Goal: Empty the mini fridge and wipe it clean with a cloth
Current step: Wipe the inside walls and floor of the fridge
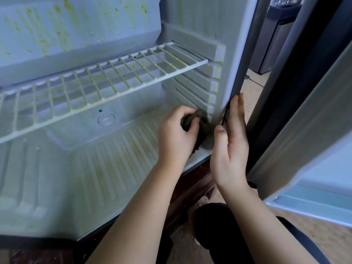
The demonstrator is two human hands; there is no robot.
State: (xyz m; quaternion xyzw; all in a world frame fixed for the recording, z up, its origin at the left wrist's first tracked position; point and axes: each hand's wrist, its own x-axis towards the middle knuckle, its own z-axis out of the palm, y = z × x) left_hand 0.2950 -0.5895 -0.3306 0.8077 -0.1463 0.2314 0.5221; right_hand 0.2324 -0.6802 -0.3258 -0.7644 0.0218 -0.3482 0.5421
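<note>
Stained fridge (57, 187) fills my frame. My left hand (175, 138) clutches the cloth (204, 124) at centre right, against the wall's foot; right hand (232, 145), fingers straight, braces the edge just beside. Grime (106, 164) lies leftward.

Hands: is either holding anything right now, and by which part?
The left hand grips the dark cloth bunched up in its fingers. The right hand holds nothing; its straight fingers lie along the fridge's front edge.

The wire shelf (106, 80) is spanning mid-frame, blocking passage downward; beneath it the ribbed fridge floor (99, 168) is seemingly lying open.
</note>
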